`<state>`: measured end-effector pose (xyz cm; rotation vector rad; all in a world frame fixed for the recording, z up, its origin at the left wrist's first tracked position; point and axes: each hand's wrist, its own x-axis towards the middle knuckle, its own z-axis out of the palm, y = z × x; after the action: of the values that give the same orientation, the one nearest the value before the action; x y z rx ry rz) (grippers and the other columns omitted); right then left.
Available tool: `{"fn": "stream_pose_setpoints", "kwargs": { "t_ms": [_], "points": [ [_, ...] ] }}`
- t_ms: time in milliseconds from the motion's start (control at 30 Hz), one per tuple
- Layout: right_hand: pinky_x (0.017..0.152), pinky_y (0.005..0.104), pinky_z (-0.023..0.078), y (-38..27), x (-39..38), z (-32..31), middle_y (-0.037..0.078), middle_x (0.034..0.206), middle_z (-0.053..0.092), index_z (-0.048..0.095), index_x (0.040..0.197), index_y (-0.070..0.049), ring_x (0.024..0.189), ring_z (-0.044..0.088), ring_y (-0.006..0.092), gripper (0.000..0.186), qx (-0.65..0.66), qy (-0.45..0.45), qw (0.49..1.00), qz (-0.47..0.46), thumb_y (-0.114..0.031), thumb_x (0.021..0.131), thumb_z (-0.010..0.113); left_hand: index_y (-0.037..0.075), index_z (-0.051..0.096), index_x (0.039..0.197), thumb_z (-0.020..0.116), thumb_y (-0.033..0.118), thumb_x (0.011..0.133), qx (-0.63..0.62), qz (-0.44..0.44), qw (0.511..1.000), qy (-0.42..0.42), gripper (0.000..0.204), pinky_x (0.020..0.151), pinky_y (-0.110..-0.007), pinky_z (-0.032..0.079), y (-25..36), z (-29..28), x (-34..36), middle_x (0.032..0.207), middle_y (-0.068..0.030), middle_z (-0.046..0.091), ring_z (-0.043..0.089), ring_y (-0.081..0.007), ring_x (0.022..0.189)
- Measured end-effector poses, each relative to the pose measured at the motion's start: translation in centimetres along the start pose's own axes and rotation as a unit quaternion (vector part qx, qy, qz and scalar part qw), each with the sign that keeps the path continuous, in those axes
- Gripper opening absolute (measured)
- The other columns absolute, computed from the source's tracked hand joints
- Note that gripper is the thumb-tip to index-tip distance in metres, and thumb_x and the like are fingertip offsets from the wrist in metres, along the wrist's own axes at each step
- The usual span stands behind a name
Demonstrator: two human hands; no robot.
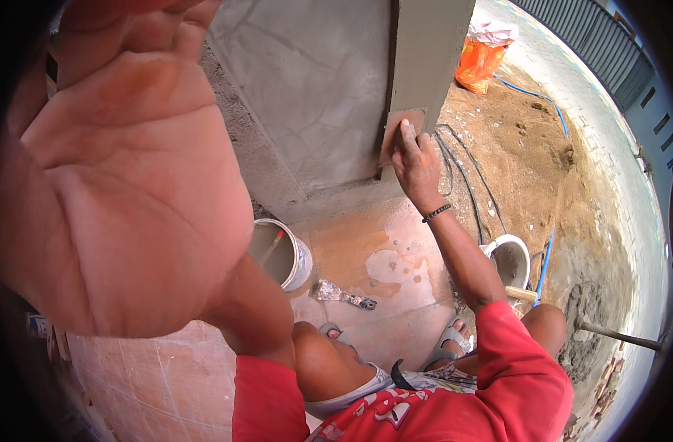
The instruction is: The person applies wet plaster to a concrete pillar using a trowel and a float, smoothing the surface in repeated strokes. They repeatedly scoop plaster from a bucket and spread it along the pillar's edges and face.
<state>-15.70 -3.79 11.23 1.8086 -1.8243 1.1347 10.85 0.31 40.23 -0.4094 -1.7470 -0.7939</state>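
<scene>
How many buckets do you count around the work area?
2. A white bucket stands left of the scraper; a second white one sits right of the right forearm. Others may be hidden behind the left hand.

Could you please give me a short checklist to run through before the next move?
1. Left hand free: ok, open and holding nothing.
2. Right hand on the pad: ok, fingers on its face.
3. Pillar surface smooth beneath the pad: cannot tell, hidden.
4. Left bucket upright: ok.
5. Scraper off the floor: not ok, it lies there.
6. Camera view unblocked: not ok, the left hand covers much of it.
</scene>
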Motion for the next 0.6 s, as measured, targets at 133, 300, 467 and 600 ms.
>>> {"fn": "stream_pose_setpoints", "kwargs": {
  "t_ms": [133,300,467,600],
  "points": [
    [0.074,0.0434,0.048,3.0,-8.9,6.2,0.016,0.096,0.053,0.046,0.144,-0.011,0.084,0.055,0.0345,0.064,0.019,-0.071,0.997,0.033,-0.009,0.082,0.064,0.016,0.051,0.135,0.056,0.048,0.096,0.002,-0.015,0.999,0.038,0.051,0.106,-0.051,0.032,-1.0,0.1,-0.3,0.101,0.0019,0.066,0.061,-0.0267,0.1],
    [0.083,0.0385,0.05,6.2,-17.5,6.5,0.019,0.11,0.059,0.046,0.145,-0.012,0.095,0.06,0.032,0.064,0.175,-0.249,0.934,0.185,-0.004,0.083,0.059,0.015,0.052,0.131,0.056,0.046,0.096,0.006,-0.046,0.997,0.065,0.048,0.103,-0.049,0.034,-3.0,0.8,-1.2,0.099,0.0011,0.066,0.061,-0.0259,0.098],
    [0.091,0.036,0.055,5.6,-18.8,5.4,0.008,0.107,0.069,0.063,0.119,-0.006,0.102,0.067,0.0239,0.033,0.74,-0.075,0.429,0.513,-0.023,0.094,0.051,0.014,0.054,0.128,0.056,0.044,0.096,0.016,-0.076,0.993,0.088,0.044,0.1,-0.048,0.036,-3.3,0.3,-2.0,0.097,0.0004,0.066,0.061,-0.0251,0.095],
    [0.069,0.034,0.061,9.9,-19.7,7.7,0.003,0.099,0.069,0.062,0.105,-0.01,0.084,0.071,0.0228,0.02,0.741,0.043,0.235,0.628,-0.026,0.097,0.051,0.013,0.055,0.125,0.057,0.042,0.096,0.0,-0.071,0.993,0.096,0.042,0.097,-0.046,0.037,-4.4,0.9,-2.0,0.096,-0.0002,0.066,0.062,-0.0245,0.093]
  ]
}}
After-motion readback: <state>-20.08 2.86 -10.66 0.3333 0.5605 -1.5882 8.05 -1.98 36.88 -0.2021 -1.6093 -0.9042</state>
